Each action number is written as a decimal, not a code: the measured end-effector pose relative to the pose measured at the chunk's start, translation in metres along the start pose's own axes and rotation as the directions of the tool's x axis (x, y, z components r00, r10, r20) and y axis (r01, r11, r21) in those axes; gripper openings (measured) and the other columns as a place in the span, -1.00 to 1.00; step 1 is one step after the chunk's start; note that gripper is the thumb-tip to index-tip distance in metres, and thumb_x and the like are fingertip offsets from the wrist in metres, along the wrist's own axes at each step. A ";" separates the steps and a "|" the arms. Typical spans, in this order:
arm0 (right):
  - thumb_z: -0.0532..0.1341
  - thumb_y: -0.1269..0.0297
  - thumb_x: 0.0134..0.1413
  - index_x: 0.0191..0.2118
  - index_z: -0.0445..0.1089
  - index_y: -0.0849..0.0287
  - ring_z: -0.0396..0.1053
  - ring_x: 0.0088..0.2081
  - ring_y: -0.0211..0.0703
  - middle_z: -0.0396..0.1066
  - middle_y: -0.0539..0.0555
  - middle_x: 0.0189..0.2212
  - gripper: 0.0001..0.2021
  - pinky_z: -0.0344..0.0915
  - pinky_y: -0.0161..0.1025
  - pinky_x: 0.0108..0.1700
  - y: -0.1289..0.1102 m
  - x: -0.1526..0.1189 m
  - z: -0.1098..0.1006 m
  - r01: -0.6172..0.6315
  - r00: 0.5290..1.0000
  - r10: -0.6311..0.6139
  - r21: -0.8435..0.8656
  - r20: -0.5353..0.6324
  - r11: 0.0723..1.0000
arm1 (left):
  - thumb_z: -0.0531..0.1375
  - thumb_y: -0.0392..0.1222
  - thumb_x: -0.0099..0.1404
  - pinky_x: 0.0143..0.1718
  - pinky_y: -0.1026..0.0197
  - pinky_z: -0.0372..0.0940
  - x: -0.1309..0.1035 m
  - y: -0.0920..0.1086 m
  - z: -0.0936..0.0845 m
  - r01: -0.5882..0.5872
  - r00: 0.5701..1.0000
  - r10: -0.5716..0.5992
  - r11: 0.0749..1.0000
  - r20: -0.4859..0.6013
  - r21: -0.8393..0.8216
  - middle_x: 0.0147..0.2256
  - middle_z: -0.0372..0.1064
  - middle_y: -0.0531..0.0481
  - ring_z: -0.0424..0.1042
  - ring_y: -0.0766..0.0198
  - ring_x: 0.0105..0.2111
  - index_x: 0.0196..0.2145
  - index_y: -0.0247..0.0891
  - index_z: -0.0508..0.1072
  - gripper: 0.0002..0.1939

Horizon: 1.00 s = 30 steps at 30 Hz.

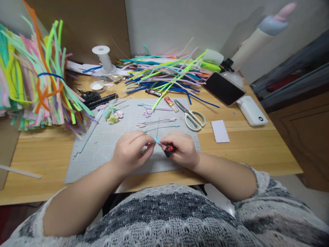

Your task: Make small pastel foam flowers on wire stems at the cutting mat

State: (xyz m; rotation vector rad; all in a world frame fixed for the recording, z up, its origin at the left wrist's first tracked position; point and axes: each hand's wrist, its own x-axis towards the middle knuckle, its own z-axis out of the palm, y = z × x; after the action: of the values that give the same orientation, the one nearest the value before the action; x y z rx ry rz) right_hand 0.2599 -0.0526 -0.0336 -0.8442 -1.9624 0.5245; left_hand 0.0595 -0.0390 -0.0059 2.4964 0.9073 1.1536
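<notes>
Over the grey cutting mat [102, 154], my left hand [132, 151] pinches one side of a small light-blue fuzzy piece [157, 140]. A thin dark wire stands up from that piece. My right hand [182, 147] is closed around a black tool with a red part [169, 150], mostly hidden in the palm. Its thumb and finger meet the blue piece from the other side. Just beyond my fingers lie several thin wires with fuzzy tips [160, 127]. A lilac pipe-cleaner flower [147, 113] and a yellow-green one [112, 119] rest farther back on the mat.
Scissors [194, 120] and a small glue packet [171, 104] lie by the mat's right edge. A pile of pipe cleaners [164, 73] spreads behind, with a tied bundle [48, 82] at left. A phone [224, 88], white power bank [252, 110], white card [220, 131] and spool [104, 58] stand around.
</notes>
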 end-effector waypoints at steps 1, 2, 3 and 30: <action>0.19 0.49 0.05 -0.23 0.40 0.04 0.34 -0.45 -0.26 0.45 -0.03 -0.46 -0.79 0.27 -0.22 -0.38 0.000 0.000 0.000 -0.007 1.000 0.008 0.022 -0.018 1.000 | 0.20 -0.39 0.19 -0.40 0.24 0.28 0.000 0.001 0.000 0.013 1.000 -0.013 1.000 -0.012 -0.017 -0.48 0.40 0.02 0.37 0.32 -0.47 -0.35 -0.25 0.39 -0.91; 0.19 0.51 0.05 -0.22 0.40 0.04 0.35 -0.45 -0.27 0.45 -0.04 -0.46 -0.78 0.27 -0.22 -0.39 0.000 0.000 0.000 -0.021 0.999 0.023 0.059 -0.042 0.998 | 0.22 -0.37 0.18 -0.40 0.25 0.28 0.000 0.002 0.001 0.038 0.999 -0.039 0.998 -0.030 -0.041 -0.47 0.39 0.03 0.36 0.33 -0.46 -0.33 -0.25 0.39 -0.90; 0.20 0.52 0.04 -0.22 0.41 0.03 0.34 -0.46 -0.28 0.45 -0.04 -0.47 -0.77 0.27 -0.23 -0.40 0.000 0.000 0.000 -0.032 0.997 0.040 0.106 -0.072 0.994 | 0.24 -0.35 0.18 -0.41 0.26 0.29 0.001 0.002 0.001 0.077 0.996 -0.080 0.994 -0.045 -0.072 -0.46 0.38 0.03 0.36 0.33 -0.46 -0.32 -0.26 0.38 -0.89; 0.27 0.06 0.06 -0.22 0.19 0.07 0.13 -0.47 -0.32 0.20 -0.09 -0.45 -0.70 0.11 -0.31 -0.42 0.010 0.003 0.008 -0.335 0.924 0.378 0.613 0.065 0.715 | 0.20 -0.41 0.17 -0.31 0.21 0.34 0.004 0.007 0.001 0.205 0.966 -0.237 0.946 -0.107 -0.250 -0.42 0.43 -0.01 0.43 0.28 -0.37 -0.38 -0.26 0.40 -0.90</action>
State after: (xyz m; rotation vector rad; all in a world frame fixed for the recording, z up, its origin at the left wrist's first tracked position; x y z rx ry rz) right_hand 0.2551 -0.0438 -0.0428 -0.7907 -1.4076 1.2751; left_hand 0.0647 -0.0419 -0.0010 2.0886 0.9909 1.2839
